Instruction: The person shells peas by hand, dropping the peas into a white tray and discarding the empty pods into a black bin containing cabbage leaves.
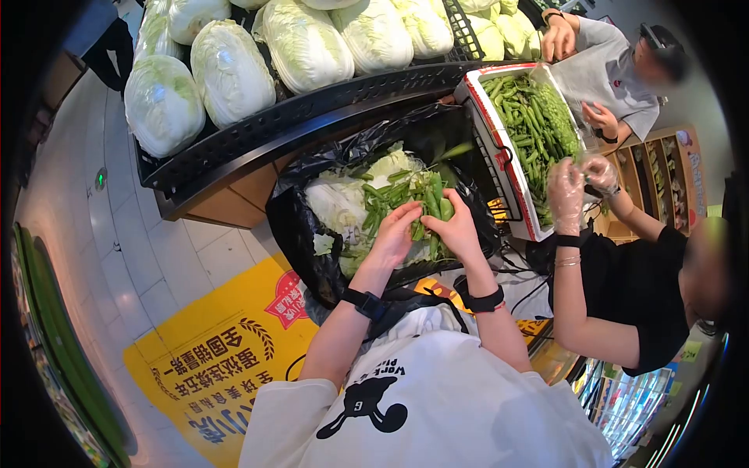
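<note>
My left hand (399, 228) is closed, thumb and fingers pinched at a green pod. My right hand (460, 232) is closed around several green pods (433, 199), with the thumb reaching toward the left fingertips. Both hands are over a bin lined with a black plastic bag (292, 222). Inside it lie pale cabbage leaves (331, 195) with loose green pods (382, 204) on top. To the right stands a white box (493, 144) full of green pods (530, 117).
Napa cabbages (232, 74) fill a black rack (257, 113) at the back. Across the box a co-worker in gloves (566, 191) handles something small; another person's hand (601, 121) is behind. A yellow printed sign (226, 351) lies at the lower left on the tiled floor (125, 257).
</note>
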Available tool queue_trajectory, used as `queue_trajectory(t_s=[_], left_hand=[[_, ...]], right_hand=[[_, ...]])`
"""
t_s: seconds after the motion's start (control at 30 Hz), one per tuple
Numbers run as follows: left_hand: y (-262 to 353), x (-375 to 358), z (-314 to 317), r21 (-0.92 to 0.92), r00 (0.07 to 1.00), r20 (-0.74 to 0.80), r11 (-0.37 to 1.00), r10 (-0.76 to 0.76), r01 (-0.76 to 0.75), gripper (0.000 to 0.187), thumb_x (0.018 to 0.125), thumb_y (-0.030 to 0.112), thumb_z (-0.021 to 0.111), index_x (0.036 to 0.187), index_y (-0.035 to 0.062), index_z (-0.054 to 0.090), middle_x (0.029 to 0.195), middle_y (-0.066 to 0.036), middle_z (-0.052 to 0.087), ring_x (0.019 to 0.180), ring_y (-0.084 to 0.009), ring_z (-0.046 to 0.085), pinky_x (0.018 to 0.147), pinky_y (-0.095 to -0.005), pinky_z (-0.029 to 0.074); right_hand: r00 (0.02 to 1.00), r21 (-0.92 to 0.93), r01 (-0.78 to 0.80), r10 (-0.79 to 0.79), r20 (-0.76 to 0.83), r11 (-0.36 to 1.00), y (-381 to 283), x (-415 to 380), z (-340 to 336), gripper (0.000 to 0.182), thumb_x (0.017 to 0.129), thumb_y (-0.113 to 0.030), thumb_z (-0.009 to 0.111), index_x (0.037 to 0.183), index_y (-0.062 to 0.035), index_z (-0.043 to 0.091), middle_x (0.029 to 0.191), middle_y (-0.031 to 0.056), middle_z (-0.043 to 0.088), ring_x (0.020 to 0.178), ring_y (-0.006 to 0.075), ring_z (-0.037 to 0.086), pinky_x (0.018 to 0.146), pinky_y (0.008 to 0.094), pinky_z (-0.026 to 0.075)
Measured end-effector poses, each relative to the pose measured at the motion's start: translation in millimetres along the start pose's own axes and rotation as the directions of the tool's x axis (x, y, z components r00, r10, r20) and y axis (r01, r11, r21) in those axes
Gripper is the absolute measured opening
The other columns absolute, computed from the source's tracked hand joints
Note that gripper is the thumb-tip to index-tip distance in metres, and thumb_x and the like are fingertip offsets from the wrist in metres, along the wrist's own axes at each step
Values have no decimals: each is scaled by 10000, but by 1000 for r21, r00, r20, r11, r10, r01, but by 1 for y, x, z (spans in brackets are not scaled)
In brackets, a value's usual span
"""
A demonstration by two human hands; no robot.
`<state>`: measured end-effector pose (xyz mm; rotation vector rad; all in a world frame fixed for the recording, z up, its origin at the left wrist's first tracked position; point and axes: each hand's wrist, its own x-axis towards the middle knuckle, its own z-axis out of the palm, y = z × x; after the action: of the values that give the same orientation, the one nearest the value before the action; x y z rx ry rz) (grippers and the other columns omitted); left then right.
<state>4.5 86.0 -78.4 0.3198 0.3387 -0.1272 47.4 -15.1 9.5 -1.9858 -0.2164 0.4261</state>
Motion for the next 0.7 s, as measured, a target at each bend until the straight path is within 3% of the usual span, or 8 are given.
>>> queue_trajectory(t_s=[0.07,0.13,0.2,0.27,0.3,0.5,0.6,0.7], left_hand=[[-5,3,-5,5,1000,-10,1000,-20,20,271,823,105,564,1085,44,525,978,-39,573,910,-117,532,762,-258,435],[-3,2,-3,10,999,-22,999,-37,37,318,816,85,558,1124,25,509,1027,-50,562,967,-121,512,816,-254,413],[0,3,-1,-214,990,48,967,-135,142,386,808,71,547,1183,12,474,1136,-76,516,1048,-132,471,890,-274,378],[0,5,-7,-259,989,73,955,-126,141,397,819,91,546,1197,8,461,1169,-83,494,1076,-137,453,912,-284,363],[2,4,-6,-306,988,98,941,-116,140,408,830,110,545,1212,5,448,1201,-91,473,1104,-142,434,934,-294,348],[2,2,-3,11,1000,17,1000,-4,4,334,826,88,582,1134,-16,505,1097,-85,544,1010,-132,507,875,-262,401],[3,2,-3,9,997,-81,1000,-7,8,307,806,46,596,1096,-27,527,1043,-82,569,963,-128,530,839,-241,418],[3,2,-2,60,995,-98,998,18,-13,310,808,30,569,1105,-37,518,1045,-89,564,970,-135,526,840,-245,417]], right_hand=[[981,-321,113,-158,-116,940,5,0,1,421,655,-84,672,1021,-22,475,803,87,602,704,157,604,633,279,478],[983,-338,96,-143,-117,936,-2,-2,2,427,656,-107,676,1024,-27,474,808,101,607,718,167,610,644,288,476],[985,-354,77,-127,-119,932,-5,-3,4,434,657,-131,679,1026,-32,472,812,115,611,732,177,616,656,297,474],[978,-410,100,-166,-128,907,-4,-4,4,468,659,-140,668,1061,-24,459,838,198,611,805,315,624,673,356,481],[978,-408,98,-164,-131,908,-4,-4,4,468,659,-140,668,1061,-24,459,838,198,611,805,315,624,673,356,481],[981,-287,95,-138,-135,953,-8,-8,2,464,663,-133,668,1061,-25,457,835,178,613,773,272,631,665,335,479],[988,-189,97,-118,-105,977,-4,-4,0,454,655,-104,696,1034,-12,463,859,89,597,767,143,586,676,275,468],[998,98,20,-14,-53,995,12,2,-3,461,652,-78,700,1039,-5,460,871,62,589,774,130,567,683,264,462]])
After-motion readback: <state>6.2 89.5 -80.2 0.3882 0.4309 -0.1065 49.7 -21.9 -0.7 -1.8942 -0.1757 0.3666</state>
